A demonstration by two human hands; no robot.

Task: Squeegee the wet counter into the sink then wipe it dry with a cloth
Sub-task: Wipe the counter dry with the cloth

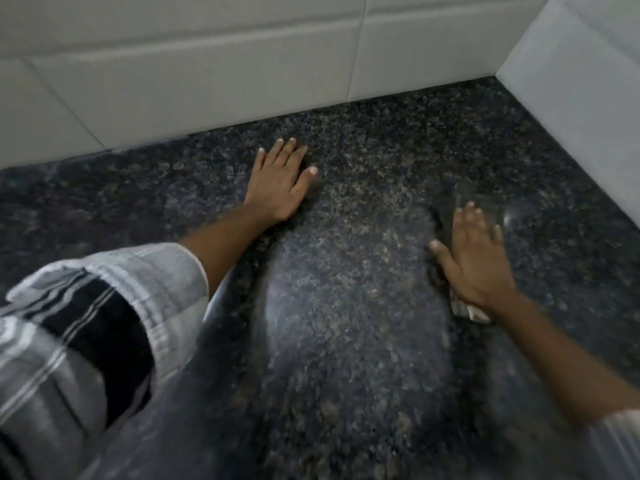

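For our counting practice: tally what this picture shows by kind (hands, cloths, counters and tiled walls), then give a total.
Hands: 2, the left hand and the right hand
Cloths: 1, the cloth under the right hand
Counters: 1, the counter
Tiled walls: 2, the back wall and the side wall
Total: 6

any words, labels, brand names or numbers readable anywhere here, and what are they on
None: no text can be read anywhere in this view.
The wall tiles are blank, the speckled counter bears no marking, and the sleeve shows only stripes.
The cloth under the right hand is motion-blurred; no print shows on it.
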